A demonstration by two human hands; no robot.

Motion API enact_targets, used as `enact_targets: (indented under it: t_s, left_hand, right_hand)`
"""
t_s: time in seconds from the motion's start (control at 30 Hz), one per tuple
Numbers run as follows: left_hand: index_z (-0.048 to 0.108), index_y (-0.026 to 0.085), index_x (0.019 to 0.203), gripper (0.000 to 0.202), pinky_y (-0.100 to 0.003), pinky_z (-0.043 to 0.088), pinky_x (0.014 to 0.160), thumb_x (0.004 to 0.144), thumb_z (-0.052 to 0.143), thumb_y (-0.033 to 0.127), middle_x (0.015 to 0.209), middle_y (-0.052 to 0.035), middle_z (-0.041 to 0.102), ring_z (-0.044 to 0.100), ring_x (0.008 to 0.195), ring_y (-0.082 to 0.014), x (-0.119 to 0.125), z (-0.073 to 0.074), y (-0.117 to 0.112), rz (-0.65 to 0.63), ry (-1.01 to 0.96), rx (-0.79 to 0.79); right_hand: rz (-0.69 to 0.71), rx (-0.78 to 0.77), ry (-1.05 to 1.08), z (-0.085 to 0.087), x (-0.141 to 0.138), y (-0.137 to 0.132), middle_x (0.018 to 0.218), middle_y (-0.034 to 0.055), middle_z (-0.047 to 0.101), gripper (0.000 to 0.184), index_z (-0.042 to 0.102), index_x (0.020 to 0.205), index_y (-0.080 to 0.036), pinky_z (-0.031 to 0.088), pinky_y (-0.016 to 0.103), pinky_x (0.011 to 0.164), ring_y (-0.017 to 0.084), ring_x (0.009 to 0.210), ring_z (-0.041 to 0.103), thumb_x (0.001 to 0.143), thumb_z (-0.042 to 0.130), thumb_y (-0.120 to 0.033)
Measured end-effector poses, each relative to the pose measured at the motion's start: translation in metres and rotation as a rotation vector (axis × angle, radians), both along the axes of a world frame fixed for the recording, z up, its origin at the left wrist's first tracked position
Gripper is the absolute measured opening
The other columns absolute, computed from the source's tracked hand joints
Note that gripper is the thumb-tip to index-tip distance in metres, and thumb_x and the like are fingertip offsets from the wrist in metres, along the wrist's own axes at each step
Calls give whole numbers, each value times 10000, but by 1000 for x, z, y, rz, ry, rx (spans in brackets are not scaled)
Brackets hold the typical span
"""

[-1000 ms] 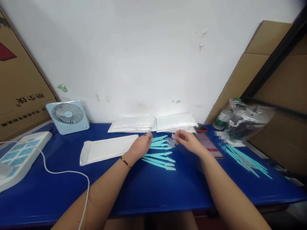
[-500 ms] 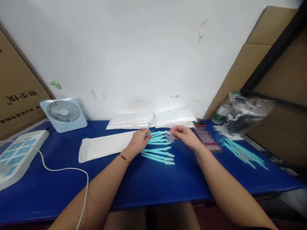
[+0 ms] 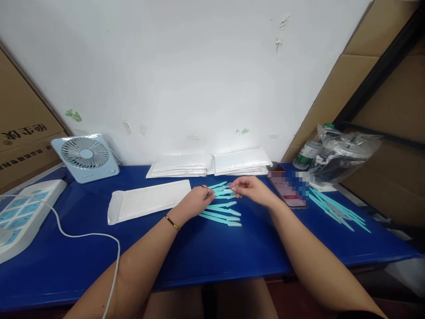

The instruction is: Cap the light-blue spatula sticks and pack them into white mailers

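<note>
One turquoise stick [image 3: 227, 192] is held at the centre of the frame, above the blue bench [image 3: 232, 254]. The grip of the left hand [image 3: 195, 200] is pinched together on its near end. The grip of the right hand [image 3: 251, 190] is drawn in, thumb to fingers, at its pale end; whether a small clear piece is also held there cannot be told, as the view is blocked by the fingers.

Slippage is judged the chief risk: contact is made by fingertips only, and a thin stick could be twisted out by uneven pressure. Fingertips could be nicked should the pale end prove sharp. The fanned sticks [image 3: 232, 219], spread directly below the hands, could be disarranged by a dropped wrist. The white cable [image 3: 117, 254], seen across the left forearm at lower left, could be snagged if that arm were swung. The phone [image 3: 286, 193], right of centre, could be knocked by the right forearm. No hazard is noted from the white envelope [image 3: 149, 202], lying flat left of centre.
</note>
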State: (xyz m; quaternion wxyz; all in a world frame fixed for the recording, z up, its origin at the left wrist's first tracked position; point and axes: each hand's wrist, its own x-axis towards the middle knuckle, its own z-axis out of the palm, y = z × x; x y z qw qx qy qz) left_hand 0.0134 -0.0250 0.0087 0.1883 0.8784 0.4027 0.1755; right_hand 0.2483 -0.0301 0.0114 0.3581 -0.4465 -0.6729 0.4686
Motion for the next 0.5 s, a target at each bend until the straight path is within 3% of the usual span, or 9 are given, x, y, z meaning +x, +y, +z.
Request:
enact_targets:
  t_s: [0.1,0.23,0.33,0.5]
  left_hand:
    - [667,198,881,276,-269,438,731,890,431,340,873,-49,631,580,834,-183,1,-2,-2,4,56,32]
    - [634,212,1028,232,-310,426,810,854,498,283,1022,-69,609,561,933,-210,-2,-10,7,139,106,167]
    - [630,211,985,189,-323,412,814,847,513,264,1008,-67,610,556,950,-219,-3,-15,16,176,147,190]
    - [634,206,892,164,-307,389,765,864,488,275,907,-47,636,585,875,-203,-2,-14,19,169,215,203]
  right_hand:
    - [15,-15,-181,-1,9,2,604,11,623,260,674,832,-154,443,254,544,136,561,584,715,660,-386]
    - [-123,244,-537,-10,18,8,689,20,634,140,692,812,-189,418,249,581,143,616,569,693,646,-246]
    - [-73,361,-684,-17,20,12,789,32,631,130,686,799,-197,411,244,630,149,684,570,685,625,-185]
    - [-24,421,-791,-16,20,14,788,53,623,90,663,754,-183,400,247,636,167,696,574,726,581,-206]
